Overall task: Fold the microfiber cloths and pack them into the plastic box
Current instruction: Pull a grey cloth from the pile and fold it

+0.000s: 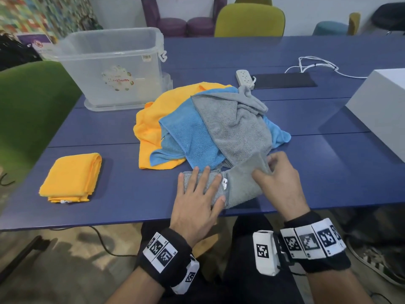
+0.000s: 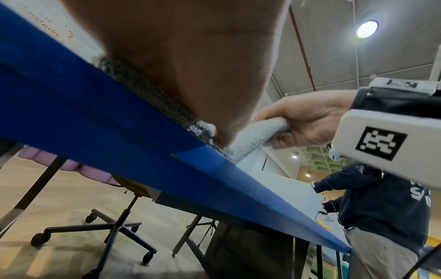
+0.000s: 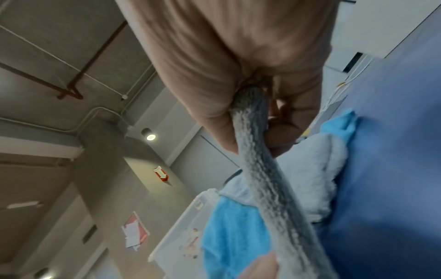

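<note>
A blue table [image 1: 306, 132] filled the head view, with upholstered chairs [image 1: 249, 20] beyond its far edge. At about six o'clock on the tabletop lay the grey cloth [image 1: 238, 185] being folded, near the front edge. The left hand [image 1: 197, 200] rested flat on its left part, fingers straight and spread, pressing it down. The right hand [image 1: 278, 181] pinched a fold of the same cloth at its right side, thumb and fingers curled round the fabric; the right wrist view showed the grey edge [image 3: 253, 120] clamped in that grip. Just behind, toward twelve o'clock, sat a loose heap: another grey cloth [image 1: 232, 126] on top of a blue cloth [image 1: 186, 132], over an orange cloth [image 1: 149, 121]. At nine o'clock, well apart from the heap, lay a folded orange cloth [image 1: 70, 178]. The clear plastic box [image 1: 109, 69] stood open at eleven o'clock, nothing visible inside. A white power strip [image 1: 244, 77] lay at one o'clock, and a white box [image 1: 381, 106] at three.
</note>
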`<state>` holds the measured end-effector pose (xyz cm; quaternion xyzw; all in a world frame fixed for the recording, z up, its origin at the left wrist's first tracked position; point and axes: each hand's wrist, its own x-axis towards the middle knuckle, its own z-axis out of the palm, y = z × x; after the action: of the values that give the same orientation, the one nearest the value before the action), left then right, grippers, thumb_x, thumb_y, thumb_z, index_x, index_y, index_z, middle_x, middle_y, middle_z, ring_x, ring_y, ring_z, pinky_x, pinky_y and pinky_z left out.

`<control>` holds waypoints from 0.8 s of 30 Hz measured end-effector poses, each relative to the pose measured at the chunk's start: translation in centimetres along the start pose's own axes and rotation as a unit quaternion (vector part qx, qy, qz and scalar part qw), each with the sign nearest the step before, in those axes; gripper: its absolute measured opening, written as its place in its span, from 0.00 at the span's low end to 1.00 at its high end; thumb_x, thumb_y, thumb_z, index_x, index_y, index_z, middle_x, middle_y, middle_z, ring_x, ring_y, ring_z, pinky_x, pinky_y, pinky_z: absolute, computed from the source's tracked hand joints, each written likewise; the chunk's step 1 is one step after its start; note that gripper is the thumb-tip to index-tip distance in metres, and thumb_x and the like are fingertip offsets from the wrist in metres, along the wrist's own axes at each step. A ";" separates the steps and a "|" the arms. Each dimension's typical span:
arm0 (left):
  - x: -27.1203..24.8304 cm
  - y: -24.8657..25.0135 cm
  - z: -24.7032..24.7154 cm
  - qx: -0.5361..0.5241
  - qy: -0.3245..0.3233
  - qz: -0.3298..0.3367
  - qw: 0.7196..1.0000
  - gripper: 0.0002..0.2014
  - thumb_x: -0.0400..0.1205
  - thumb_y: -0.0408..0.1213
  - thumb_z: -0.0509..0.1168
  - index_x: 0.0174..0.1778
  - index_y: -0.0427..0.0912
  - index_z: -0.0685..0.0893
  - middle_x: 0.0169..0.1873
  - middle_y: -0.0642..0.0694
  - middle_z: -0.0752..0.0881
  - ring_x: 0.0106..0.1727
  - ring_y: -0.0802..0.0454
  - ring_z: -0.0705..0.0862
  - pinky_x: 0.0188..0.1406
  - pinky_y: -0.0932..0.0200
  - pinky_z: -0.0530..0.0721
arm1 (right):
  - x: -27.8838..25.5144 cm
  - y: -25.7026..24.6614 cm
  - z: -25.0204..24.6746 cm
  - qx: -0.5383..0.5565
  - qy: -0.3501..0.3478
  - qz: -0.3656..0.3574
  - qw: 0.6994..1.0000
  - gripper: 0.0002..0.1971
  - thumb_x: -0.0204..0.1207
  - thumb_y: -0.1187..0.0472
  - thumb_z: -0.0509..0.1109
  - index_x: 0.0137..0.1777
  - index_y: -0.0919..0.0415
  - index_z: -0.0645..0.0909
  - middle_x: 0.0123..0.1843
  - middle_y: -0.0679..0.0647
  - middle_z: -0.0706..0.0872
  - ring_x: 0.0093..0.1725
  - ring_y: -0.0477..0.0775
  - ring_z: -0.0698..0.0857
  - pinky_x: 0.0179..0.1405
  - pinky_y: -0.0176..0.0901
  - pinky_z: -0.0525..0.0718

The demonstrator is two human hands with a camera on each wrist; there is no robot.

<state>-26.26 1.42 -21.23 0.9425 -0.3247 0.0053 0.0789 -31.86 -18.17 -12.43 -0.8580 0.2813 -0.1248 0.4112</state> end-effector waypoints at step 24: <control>-2.2 -4.8 -2.8 -0.375 0.223 -0.240 0.867 0.12 0.87 0.31 0.64 0.59 0.47 0.91 0.56 0.54 0.91 0.60 0.57 0.87 0.67 0.52 0.83 | -2.0 -3.7 10.1 0.071 -0.157 -0.140 0.975 0.13 0.79 0.51 0.71 0.63 0.49 0.81 0.38 0.44 0.88 0.37 0.44 0.88 0.51 0.55 0.89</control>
<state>-24.95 6.89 -19.30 0.8645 -0.0402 0.0737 0.4955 -27.58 -8.75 -15.86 -0.8664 0.0809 -0.0647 0.4885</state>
